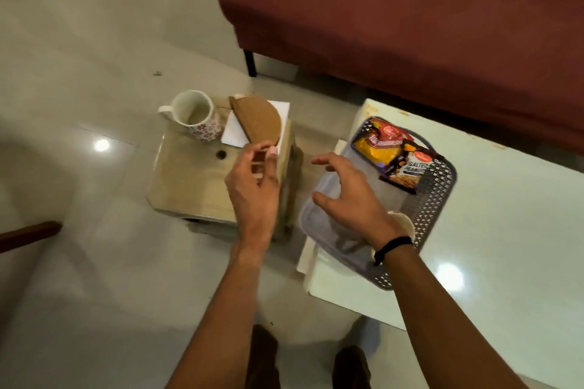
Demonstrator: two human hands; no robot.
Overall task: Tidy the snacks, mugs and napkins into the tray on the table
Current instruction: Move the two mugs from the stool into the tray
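Head view: the left hand [252, 180] is curling its fingers at the near end of the brown half-round wooden napkin holder [257, 118] on the small beige table's [186, 180] far right corner. Whether it is gripping cannot be told. The white mug with red flowers [196, 115] is standing at the far left corner. The right hand [350, 196] is hovering, fingers apart, over the grey plastic tray [433, 199] holding colourful snack packets [395, 151] at the white table's [505, 215] left edge.

I count one mug [196, 117] in clear view, one napkin holder [257, 118], one tray [439, 199] and two snack packs [377, 142] [407, 172]. Two hands logged: left hand [256, 180], right hand [350, 199]. Furniture: two tables, one low table [186, 180] and one white table [505, 215], plus one sofa [410, 9].
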